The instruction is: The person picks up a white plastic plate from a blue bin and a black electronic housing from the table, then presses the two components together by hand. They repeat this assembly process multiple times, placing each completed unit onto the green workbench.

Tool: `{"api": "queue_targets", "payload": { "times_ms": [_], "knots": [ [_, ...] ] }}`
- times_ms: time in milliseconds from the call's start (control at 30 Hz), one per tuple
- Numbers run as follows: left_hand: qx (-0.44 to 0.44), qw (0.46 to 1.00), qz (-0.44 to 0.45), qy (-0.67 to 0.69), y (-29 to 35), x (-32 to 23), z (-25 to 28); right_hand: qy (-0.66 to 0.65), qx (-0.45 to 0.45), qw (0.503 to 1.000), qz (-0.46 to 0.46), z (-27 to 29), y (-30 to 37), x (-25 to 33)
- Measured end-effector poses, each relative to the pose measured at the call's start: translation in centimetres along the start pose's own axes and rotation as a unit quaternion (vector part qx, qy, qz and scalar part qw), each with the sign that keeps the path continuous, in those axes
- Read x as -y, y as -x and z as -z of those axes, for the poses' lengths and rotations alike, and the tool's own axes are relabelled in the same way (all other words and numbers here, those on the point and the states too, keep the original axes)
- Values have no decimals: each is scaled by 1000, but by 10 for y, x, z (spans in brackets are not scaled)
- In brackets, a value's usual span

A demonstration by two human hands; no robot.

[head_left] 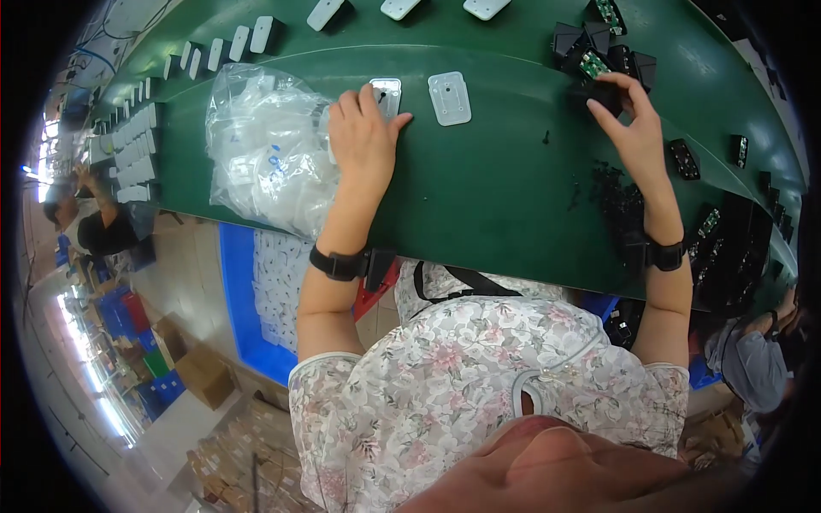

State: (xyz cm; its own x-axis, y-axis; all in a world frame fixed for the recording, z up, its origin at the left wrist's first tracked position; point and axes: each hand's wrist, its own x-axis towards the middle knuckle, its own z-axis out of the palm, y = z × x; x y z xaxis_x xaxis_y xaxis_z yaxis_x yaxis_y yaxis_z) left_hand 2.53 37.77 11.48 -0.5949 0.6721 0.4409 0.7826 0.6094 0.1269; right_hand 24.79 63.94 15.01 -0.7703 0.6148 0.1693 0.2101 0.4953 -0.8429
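Note:
My left hand point(363, 137) lies palm down with its fingers stretched and thumb out to the side. Its fingertips reach the edge of a small pale cover plate point(390, 96), partly hidden by the hand. A second pale plate point(450, 98) with rounded corners lies to the right, apart from both hands. Beside my left wrist is a clear plastic bag point(274, 162) full of white parts. At the right, my right hand point(633, 128) has thumb and index finger curved around a black housing point(596, 99); a green circuit board point(592, 63) shows just beyond.
More black housings point(569, 38) cluster beyond my right hand. Small black pieces point(620, 197) are scattered near my right wrist. White units point(256, 36) stand along the table's far left. A blue crate point(239, 291) sits below the front edge. Other people point(98, 214) are at both sides.

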Motion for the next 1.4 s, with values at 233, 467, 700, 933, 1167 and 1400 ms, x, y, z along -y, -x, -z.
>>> {"api": "queue_targets", "payload": {
  "times_ms": [233,467,700,933,1167,1400],
  "knots": [
    [72,993,18,90,-14,12,-6,170,-35,985,5,-3,22,-15],
    [168,954,-246,-31,-32,36,6,284,-19,958,32,1,24,-17],
    [129,961,-243,33,-33,34,4,271,-37,958,85,-9,8,2],
    [87,994,-69,14,-27,6,2,229,-17,965,129,-38,-14,8],
    [77,991,-64,88,-25,-7,1,238,-13,968,82,-33,-19,-3],
    [31,976,-108,185,-38,7,-20,160,-9,977,140,-53,-39,14]
  ]
}}
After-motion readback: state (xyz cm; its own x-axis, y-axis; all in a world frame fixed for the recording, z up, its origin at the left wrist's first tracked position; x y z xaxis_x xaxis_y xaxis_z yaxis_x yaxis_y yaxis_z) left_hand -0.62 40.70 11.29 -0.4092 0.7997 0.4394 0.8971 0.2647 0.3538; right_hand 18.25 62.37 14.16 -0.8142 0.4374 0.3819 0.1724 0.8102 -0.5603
